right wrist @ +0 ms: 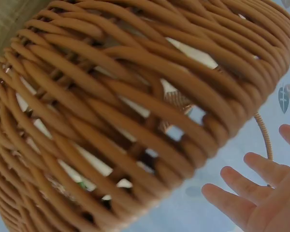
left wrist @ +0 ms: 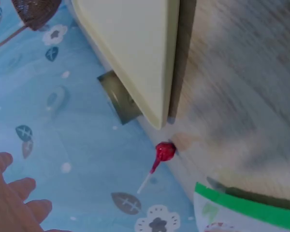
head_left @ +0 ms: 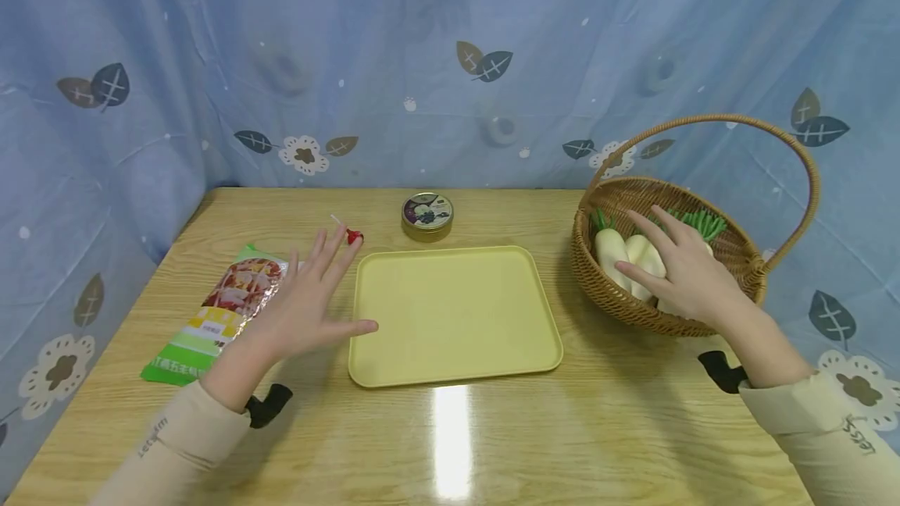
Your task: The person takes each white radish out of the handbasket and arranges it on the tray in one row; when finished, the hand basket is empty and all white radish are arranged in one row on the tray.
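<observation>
We see a blue curtain [head_left: 394,37] printed with leaves and flowers behind a wooden table [head_left: 562,443], whose front part carries a bright strip of reflected light. On the table's right side we have a brown wicker basket [head_left: 594,279] with a tall arched handle. A pale yellow tray [head_left: 453,318] lies flat near the middle, and at the left we see a green, white and yellow printed bag [head_left: 211,326] lying at a slant.

We find the left hand [head_left: 302,311] between bag and tray, fingers spread wide, holding nothing; its thumb tip overlaps the tray's left edge in the head view. The right hand [head_left: 685,272] is over the basket, fingers also spread and gripping nothing; we cannot tell whether it touches the contents. Those are white radishes [head_left: 610,252] with green tops, inside the basket. Behind the tray stands a round tin [head_left: 427,217], and near the tray's far left corner lies a red lollipop [head_left: 355,236] with a white stick.
</observation>
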A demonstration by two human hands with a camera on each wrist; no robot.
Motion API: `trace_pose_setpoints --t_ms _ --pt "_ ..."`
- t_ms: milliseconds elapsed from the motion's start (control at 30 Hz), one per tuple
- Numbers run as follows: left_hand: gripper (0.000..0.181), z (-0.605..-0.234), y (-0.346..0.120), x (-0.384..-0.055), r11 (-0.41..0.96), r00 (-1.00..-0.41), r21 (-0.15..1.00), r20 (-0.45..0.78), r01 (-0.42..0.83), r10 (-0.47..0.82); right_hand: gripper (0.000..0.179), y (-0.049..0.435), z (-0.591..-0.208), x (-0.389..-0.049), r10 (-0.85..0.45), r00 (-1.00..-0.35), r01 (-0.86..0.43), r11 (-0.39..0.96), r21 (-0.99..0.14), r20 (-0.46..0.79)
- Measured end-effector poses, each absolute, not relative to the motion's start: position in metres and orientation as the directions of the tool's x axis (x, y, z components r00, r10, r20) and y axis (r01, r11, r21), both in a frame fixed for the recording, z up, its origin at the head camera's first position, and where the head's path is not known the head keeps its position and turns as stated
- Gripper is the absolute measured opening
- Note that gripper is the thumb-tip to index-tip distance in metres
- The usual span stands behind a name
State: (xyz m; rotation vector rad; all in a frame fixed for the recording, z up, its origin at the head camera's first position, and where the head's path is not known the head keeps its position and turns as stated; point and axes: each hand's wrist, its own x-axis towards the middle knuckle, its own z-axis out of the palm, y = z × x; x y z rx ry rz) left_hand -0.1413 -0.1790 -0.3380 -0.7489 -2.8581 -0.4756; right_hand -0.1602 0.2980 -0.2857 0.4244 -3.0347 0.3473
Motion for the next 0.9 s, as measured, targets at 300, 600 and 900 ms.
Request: trace_pose_setpoints --t_ms 300,600,900 --pt "0.109 -0.347 -0.179 -0.138 0.835 -0.89 0.312 0.197 0.454 0.41 0.078 0.307 -0.29 -0.158 -0.251 -0.961 -0.272 0.935 -0.229 0.114" --pt "0.111 -0.357 -0.173 -0.134 0.817 -0.907 0.393 0.189 0.421 0.377 0.08 0.317 -0.293 -0.156 -0.244 -0.959 -0.272 0.938 -0.216 0.144" --pt "0.117 -0.368 -0.175 -0.128 0.767 -0.909 0.488 0.216 0.417 0.356 0.082 0.321 -0.295 -0.156 -0.225 -0.964 -0.251 0.943 -0.22 0.14"
